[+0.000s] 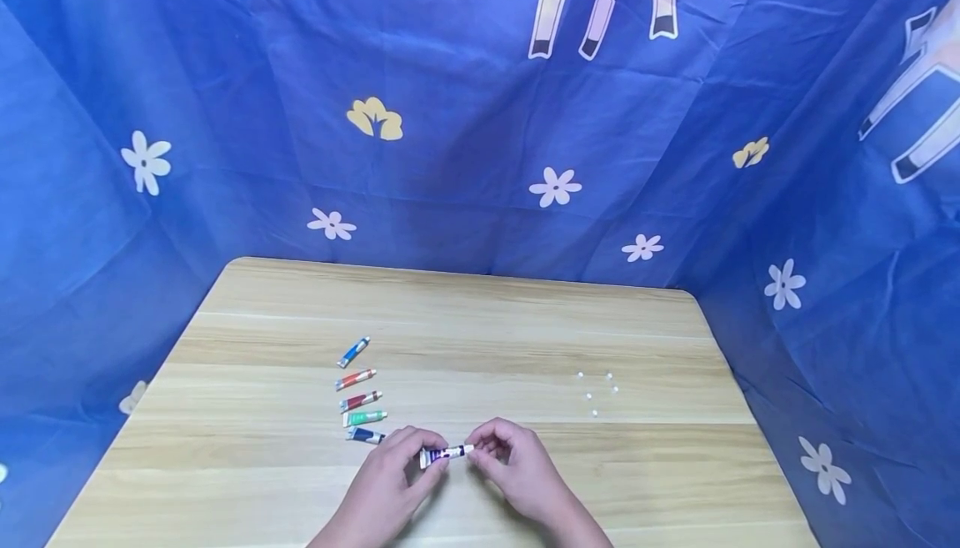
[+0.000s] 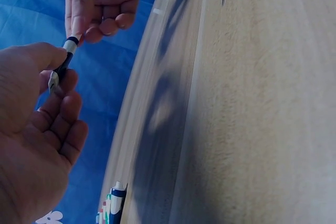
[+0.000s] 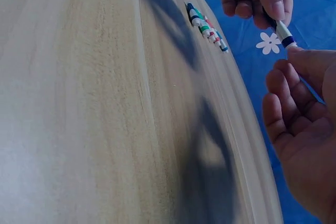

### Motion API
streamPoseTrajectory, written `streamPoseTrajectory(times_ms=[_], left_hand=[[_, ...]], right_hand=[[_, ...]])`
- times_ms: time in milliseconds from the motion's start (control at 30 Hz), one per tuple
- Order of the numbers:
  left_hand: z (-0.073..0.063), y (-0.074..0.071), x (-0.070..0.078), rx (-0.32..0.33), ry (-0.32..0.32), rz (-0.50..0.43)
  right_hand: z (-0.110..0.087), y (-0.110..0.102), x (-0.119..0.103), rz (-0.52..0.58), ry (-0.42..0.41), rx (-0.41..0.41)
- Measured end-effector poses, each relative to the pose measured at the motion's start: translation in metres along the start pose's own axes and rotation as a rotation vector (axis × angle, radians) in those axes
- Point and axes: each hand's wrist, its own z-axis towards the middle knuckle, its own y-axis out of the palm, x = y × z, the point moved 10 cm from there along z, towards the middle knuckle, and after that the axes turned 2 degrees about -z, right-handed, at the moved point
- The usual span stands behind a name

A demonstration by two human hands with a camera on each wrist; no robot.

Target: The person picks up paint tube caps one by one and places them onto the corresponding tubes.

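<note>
A small purple paint tube [image 1: 447, 453] is held level between the two hands, just above the front part of the table. My left hand [image 1: 390, 475] pinches its flat crimped end and body between thumb and forefinger. At the other end, my right hand [image 1: 522, 469] pinches the white cap with thumb and forefinger, mostly covering it. In the left wrist view the tube [image 2: 69, 51] shows a dark band beside the cap. The remaining right-hand fingers [image 3: 283, 95] are loosely curled below the tube.
Left of the hands lie blue [image 1: 353, 352], orange [image 1: 356, 379], dark red [image 1: 361, 401], green [image 1: 365, 419] and navy [image 1: 365, 435] paint tubes in a column. Several tiny white pieces [image 1: 588, 396] are scattered at the right. Blue printed cloth [image 1: 480, 156] surrounds the wooden table [image 1: 285, 498].
</note>
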Motion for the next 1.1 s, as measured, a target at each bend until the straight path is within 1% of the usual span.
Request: streamPoseTrajectory(times_ms=[133, 233, 300, 367, 467, 533, 600, 700, 767, 900, 967, 1000, 1100], left_hand=[[0.0, 0.0, 0.0, -0.001, 0.013, 0.004], [0.001, 0.0, 0.004, 0.002, 0.063, 0.027], [0.001, 0.001, 0.008, 0.005, 0.108, 0.047], [0.002, 0.001, 0.014, 0.019, 0.174, 0.076], [0.0, 0.003, 0.024, 0.035, 0.27, 0.168], [-0.002, 0.004, 0.03, 0.052, 0.34, 0.241], [-0.004, 0.006, 0.035, 0.06, 0.39, 0.297], [-0.005, 0.005, 0.042, 0.078, 0.454, 0.319], [-0.006, 0.006, 0.046, 0.088, 0.498, 0.336], [-0.008, 0.01, 0.054, 0.103, 0.59, 0.412], [-0.009, 0.012, 0.057, 0.102, 0.612, 0.448], [-0.008, 0.013, 0.058, 0.1, 0.611, 0.456], [-0.006, 0.016, 0.058, 0.076, 0.569, 0.477]], right_hand=[[0.0, 0.004, 0.003, 0.007, 0.009, -0.032], [0.0, 0.01, 0.007, 0.041, 0.023, -0.094], [0.0, 0.014, 0.008, 0.048, 0.02, -0.134], [0.0, 0.017, 0.008, 0.05, 0.017, -0.161], [0.0, 0.019, 0.011, 0.017, 0.029, -0.161], [0.0, 0.02, 0.015, 0.027, 0.077, -0.151], [-0.001, 0.021, 0.021, 0.073, 0.139, -0.149], [-0.003, 0.025, 0.028, 0.192, 0.227, -0.156], [-0.005, 0.027, 0.032, 0.264, 0.269, -0.164], [-0.007, 0.032, 0.039, 0.353, 0.334, -0.158], [-0.008, 0.031, 0.041, 0.371, 0.351, -0.137], [-0.008, 0.031, 0.042, 0.374, 0.353, -0.124], [-0.006, 0.024, 0.042, 0.343, 0.329, -0.085]])
